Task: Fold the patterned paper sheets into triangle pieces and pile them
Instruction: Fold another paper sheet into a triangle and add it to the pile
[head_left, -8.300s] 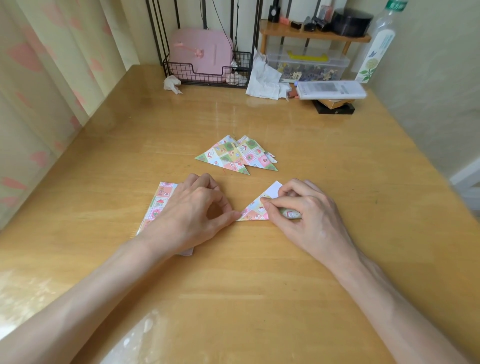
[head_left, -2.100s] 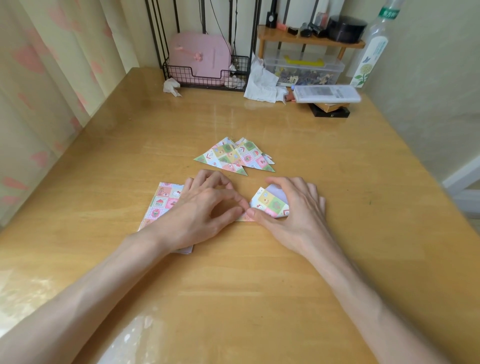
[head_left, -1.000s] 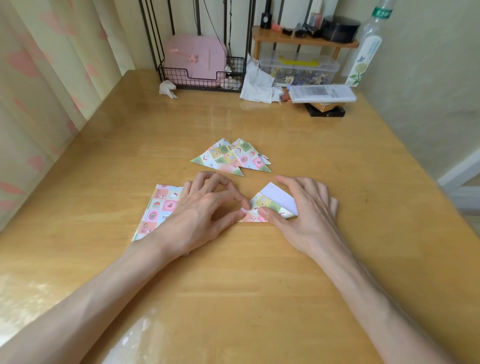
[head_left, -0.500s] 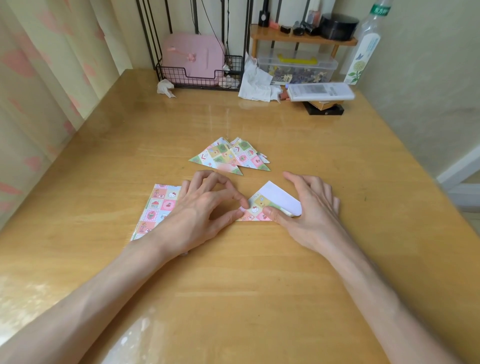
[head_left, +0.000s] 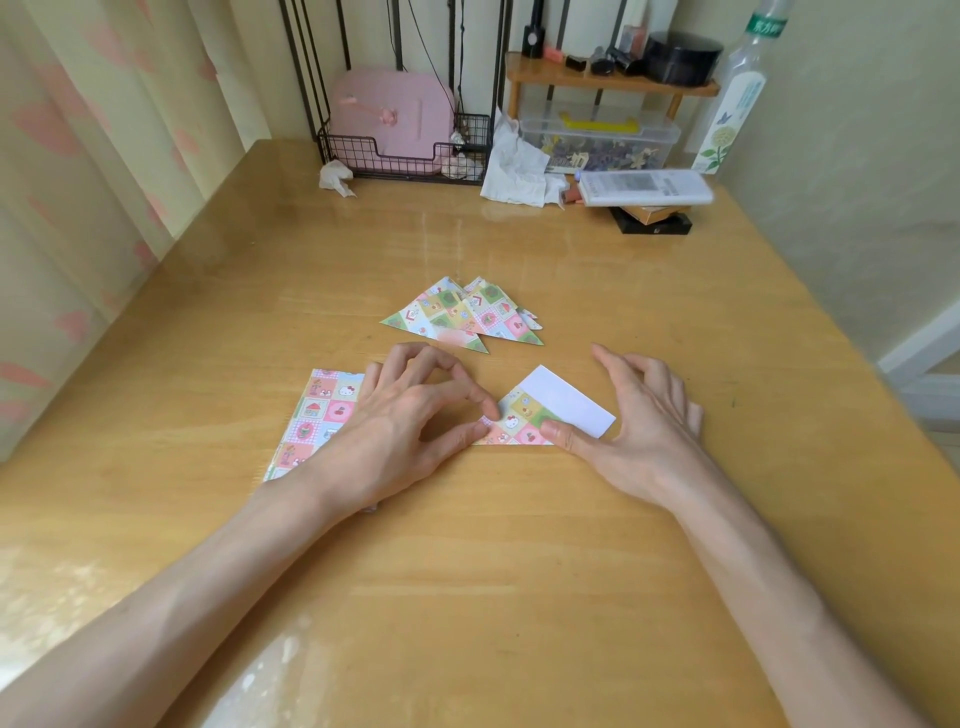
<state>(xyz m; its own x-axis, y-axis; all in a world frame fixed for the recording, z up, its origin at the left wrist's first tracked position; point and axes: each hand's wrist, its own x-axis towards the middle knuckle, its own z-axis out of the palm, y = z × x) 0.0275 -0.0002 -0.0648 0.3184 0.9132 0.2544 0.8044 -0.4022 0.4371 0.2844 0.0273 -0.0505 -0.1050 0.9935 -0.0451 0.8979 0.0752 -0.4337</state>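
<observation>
A half-folded patterned piece (head_left: 524, 421) lies on the wooden table (head_left: 519, 571), its white flap (head_left: 569, 402) turned out to the right. My left hand (head_left: 410, 421) has curled fingers, and its thumb and forefinger pinch the piece's left corner. The thumb of my right hand (head_left: 644, 421) presses the piece's near edge, while its fingers are spread loosely just right of the flap. A stack of flat patterned sheets (head_left: 322, 415) lies partly under my left hand and wrist. Folded triangle pieces (head_left: 457, 317) lie overlapped just beyond my hands.
Along the back edge stand a black wire basket (head_left: 405, 150) with a pink case, crumpled tissues (head_left: 519, 171), a clear plastic box (head_left: 597, 137), a white remote (head_left: 644, 187) and a bottle (head_left: 732, 104). A curtain hangs left, a wall stands right.
My right hand has let the flap swing back out to the right, so more of its white side shows, and its fingers have lifted off. My left hand has stayed on the corner.
</observation>
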